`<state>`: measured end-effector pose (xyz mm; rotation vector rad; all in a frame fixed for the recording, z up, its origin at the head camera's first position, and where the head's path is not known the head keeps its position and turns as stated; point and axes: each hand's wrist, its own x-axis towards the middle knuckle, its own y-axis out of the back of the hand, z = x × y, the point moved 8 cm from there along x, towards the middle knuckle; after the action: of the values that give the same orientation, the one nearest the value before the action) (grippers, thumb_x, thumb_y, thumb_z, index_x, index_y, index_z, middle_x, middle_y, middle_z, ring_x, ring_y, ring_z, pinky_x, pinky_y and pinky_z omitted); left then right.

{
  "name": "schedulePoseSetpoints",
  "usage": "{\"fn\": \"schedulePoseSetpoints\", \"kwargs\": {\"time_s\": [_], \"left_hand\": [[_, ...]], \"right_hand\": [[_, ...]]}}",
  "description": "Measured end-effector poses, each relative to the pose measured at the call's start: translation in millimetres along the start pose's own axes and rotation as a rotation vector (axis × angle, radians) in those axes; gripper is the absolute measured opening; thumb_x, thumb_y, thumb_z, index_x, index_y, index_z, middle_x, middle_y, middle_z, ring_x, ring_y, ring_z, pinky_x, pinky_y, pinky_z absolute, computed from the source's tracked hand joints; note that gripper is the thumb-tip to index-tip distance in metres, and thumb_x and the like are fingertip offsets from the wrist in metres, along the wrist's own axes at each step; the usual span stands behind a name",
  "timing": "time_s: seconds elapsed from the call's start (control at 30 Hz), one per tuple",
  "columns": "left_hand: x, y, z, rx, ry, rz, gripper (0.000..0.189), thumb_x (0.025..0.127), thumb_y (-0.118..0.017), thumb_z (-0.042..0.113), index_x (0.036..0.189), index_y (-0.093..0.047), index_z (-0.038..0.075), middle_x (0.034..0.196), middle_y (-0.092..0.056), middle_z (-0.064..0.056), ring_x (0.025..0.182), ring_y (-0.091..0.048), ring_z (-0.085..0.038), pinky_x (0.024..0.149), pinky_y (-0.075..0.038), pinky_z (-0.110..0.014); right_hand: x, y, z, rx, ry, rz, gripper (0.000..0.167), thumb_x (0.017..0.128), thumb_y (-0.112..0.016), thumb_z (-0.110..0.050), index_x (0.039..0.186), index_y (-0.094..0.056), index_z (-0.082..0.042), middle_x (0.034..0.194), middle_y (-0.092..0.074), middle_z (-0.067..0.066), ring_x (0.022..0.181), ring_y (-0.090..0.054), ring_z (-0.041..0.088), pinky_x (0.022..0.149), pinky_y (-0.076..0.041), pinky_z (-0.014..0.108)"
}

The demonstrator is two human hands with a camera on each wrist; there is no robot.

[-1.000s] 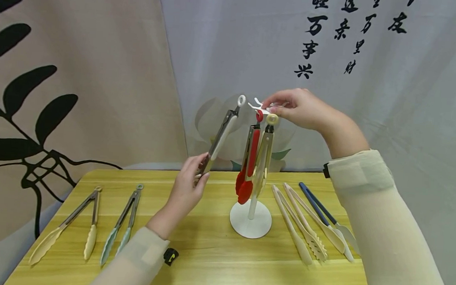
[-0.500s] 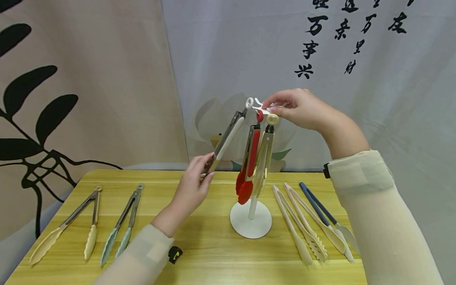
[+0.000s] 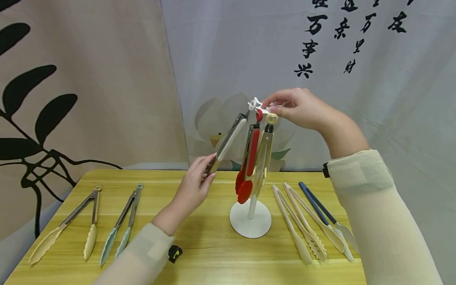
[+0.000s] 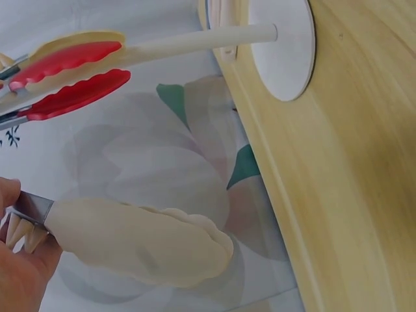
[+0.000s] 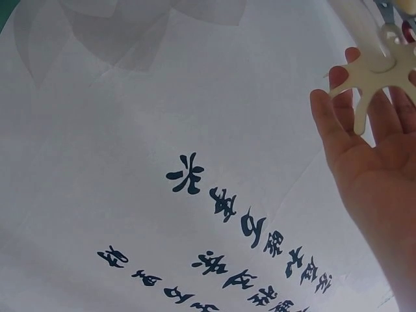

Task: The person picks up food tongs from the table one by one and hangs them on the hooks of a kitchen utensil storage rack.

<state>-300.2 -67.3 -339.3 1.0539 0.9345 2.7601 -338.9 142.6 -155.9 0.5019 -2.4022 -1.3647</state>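
My left hand (image 3: 191, 186) grips a pair of steel tongs (image 3: 230, 138) with white handle strips, tilted with its ring up. In the left wrist view its pale scalloped heads (image 4: 140, 244) point away from the fingers. The white ring (image 3: 252, 105) overlaps a hook of the white utensil stand (image 3: 250, 225). At the top of that stand, my right hand (image 3: 306, 108) holds the hooked crown (image 5: 377, 75) between thumb and fingers. Red tongs (image 3: 245, 190) and cream tongs (image 3: 266, 149) hang from neighbouring hooks, heads down.
On the table's left lie cream-tipped tongs (image 3: 92, 234) and mint-tipped tongs (image 3: 111, 236), both spread. To the right are beige tongs (image 3: 293, 226), another beige pair (image 3: 334, 238) and blue-handled tongs (image 3: 319, 204). A printed cloth (image 3: 227, 41) hangs behind the table.
My left hand has moved slightly right, bringing the white tongs' ring from left of the stand onto its hook. The right hand has stayed at the crown.
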Motion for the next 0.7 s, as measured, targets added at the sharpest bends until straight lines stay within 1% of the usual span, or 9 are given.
{"fn": "schedulePoseSetpoints", "kwargs": {"time_s": [0.2, 0.43, 0.57, 0.7], "left_hand": [[-0.4, -3.0, 1.8, -0.011, -0.013, -0.019, 0.054, 0.091, -0.058, 0.002, 0.142, -0.042, 0.012, 0.125, -0.05, -0.01, 0.102, -0.06, -0.021, 0.082, -0.055, -0.029], [-1.4, -4.3, 1.5, -0.013, -0.012, -0.029, 0.052, 0.092, -0.057, 0.004, 0.141, -0.042, 0.01, 0.124, -0.051, -0.011, 0.099, -0.06, -0.021, 0.08, -0.056, -0.029], [-1.7, -5.9, -0.5, -0.022, -0.007, -0.038, 0.052, 0.092, -0.057, 0.003, 0.142, -0.042, 0.01, 0.123, -0.051, -0.011, 0.098, -0.06, -0.021, 0.079, -0.056, -0.029], [-0.6, -11.1, -4.0, -0.048, 0.009, -0.076, 0.054, 0.093, -0.055, 0.004, 0.144, -0.038, 0.012, 0.128, -0.047, -0.011, 0.102, -0.058, -0.023, 0.082, -0.055, -0.03]], "right_hand": [[1.3, 0, -1, -0.002, 0.006, 0.006, 0.026, 0.098, -0.052, -0.021, 0.121, -0.062, -0.015, 0.121, -0.062, 0.008, 0.106, -0.057, 0.025, 0.092, -0.045, 0.044], [1.4, 0, -1, -0.009, 0.01, 0.013, 0.026, 0.097, -0.052, -0.02, 0.12, -0.063, -0.014, 0.119, -0.062, 0.007, 0.103, -0.057, 0.024, 0.089, -0.045, 0.041], [1.1, 0, -1, -0.01, 0.009, 0.013, 0.026, 0.098, -0.052, -0.02, 0.12, -0.063, -0.014, 0.119, -0.062, 0.007, 0.102, -0.057, 0.024, 0.089, -0.045, 0.042], [0.9, 0, -1, -0.007, 0.004, 0.011, 0.026, 0.097, -0.052, -0.021, 0.12, -0.062, -0.014, 0.12, -0.062, 0.007, 0.105, -0.057, 0.024, 0.091, -0.044, 0.043]]}}
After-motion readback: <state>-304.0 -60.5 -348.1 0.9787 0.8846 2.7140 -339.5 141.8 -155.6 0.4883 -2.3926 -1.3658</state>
